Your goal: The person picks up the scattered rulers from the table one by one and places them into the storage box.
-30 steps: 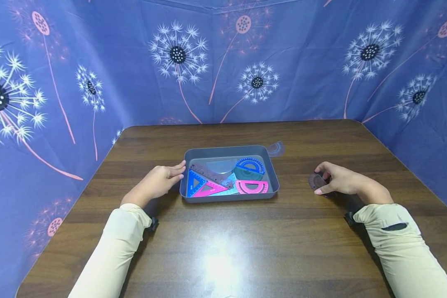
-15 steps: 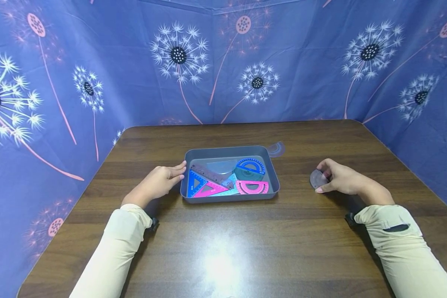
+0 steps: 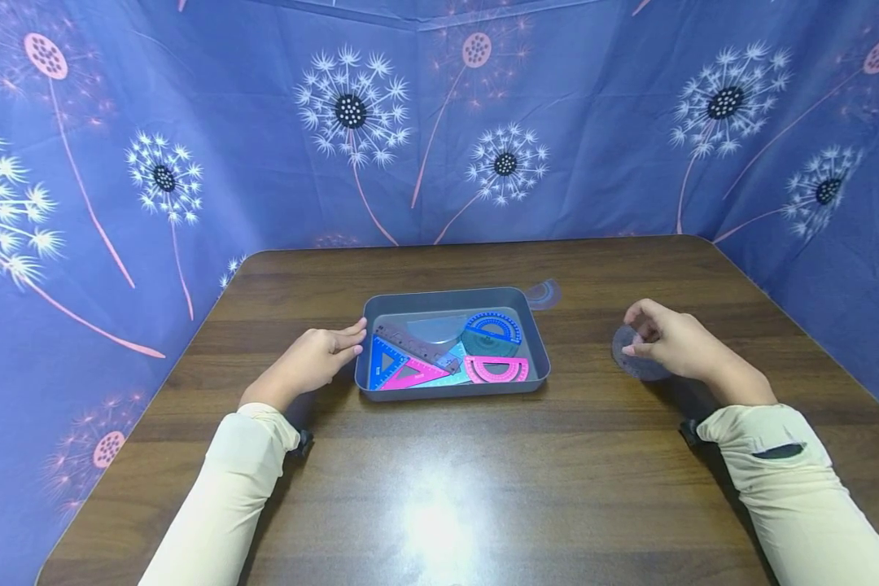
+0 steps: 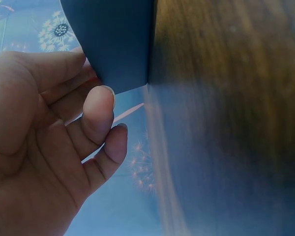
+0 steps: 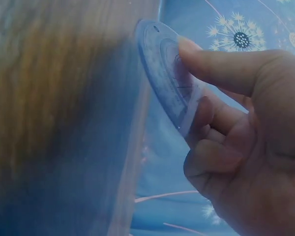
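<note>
A clear, greyish protractor point(image 3: 639, 369) is pinched between the thumb and fingers of my right hand point(image 3: 670, 342), over the table to the right of the tray. The right wrist view shows the same protractor point(image 5: 160, 66) tilted, its curved edge facing away from the palm. My left hand point(image 3: 303, 358) touches the outer left wall of a grey rectangular tray point(image 3: 447, 393) with its fingertips. Inside the tray lie a blue set square point(image 3: 378, 371), a pink set square point(image 3: 413, 377), a dark translucent ruler point(image 3: 410, 343), a pink protractor point(image 3: 474, 369) and a blue protractor point(image 3: 474, 323).
Another clear protractor point(image 3: 545, 295) lies on the brown wooden table point(image 3: 557, 472), by the tray's back right corner. A blue dandelion-print cloth point(image 3: 601, 122) hangs behind and at both sides. A bright light reflection shows on the table's near part.
My right hand has turned the clear protractor and shifted its fingers, so that more of the disc's lower edge shows. The left hand keeps its place at the tray.
</note>
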`<act>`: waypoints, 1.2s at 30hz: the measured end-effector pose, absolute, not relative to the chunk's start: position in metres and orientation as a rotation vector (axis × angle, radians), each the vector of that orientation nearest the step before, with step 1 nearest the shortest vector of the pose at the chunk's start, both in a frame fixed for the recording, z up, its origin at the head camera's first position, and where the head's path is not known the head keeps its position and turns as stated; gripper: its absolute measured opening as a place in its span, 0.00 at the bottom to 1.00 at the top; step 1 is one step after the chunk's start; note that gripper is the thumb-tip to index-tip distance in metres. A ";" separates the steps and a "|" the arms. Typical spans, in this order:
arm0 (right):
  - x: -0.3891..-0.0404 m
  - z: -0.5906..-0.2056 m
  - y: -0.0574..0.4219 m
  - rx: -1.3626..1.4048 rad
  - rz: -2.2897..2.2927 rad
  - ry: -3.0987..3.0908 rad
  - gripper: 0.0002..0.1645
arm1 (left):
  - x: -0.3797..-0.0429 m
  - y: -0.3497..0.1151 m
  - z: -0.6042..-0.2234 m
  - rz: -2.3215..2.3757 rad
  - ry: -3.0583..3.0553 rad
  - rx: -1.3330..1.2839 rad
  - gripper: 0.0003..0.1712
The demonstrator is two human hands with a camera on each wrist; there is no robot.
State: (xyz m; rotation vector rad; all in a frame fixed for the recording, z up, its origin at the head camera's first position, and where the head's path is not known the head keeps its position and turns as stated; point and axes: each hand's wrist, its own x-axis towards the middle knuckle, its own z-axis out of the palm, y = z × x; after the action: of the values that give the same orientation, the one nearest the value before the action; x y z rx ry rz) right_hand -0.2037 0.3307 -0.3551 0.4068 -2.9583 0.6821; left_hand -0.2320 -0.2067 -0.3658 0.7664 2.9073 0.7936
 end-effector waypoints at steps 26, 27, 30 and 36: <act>-0.201 -0.347 0.324 0.117 0.980 -2.350 0.09 | -0.231 -0.206 -0.363 0.802 2.908 0.738 0.22; -0.201 -0.347 0.323 0.119 1.012 -2.331 0.09 | -0.231 -0.206 -0.363 0.801 2.908 0.738 0.22; -0.200 -0.345 0.320 0.106 1.114 -2.283 0.10 | -0.231 -0.206 -0.363 0.790 2.915 0.749 0.22; -0.199 -0.344 0.311 0.085 1.152 -2.227 0.10 | -0.231 -0.206 -0.364 0.802 2.891 0.733 0.22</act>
State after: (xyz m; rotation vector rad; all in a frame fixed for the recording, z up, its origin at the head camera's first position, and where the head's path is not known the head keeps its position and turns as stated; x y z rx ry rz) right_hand -0.1988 0.3106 -0.3443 0.0846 -2.2267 1.1521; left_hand -0.2310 -0.2065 -0.3636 0.7326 2.8913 0.8021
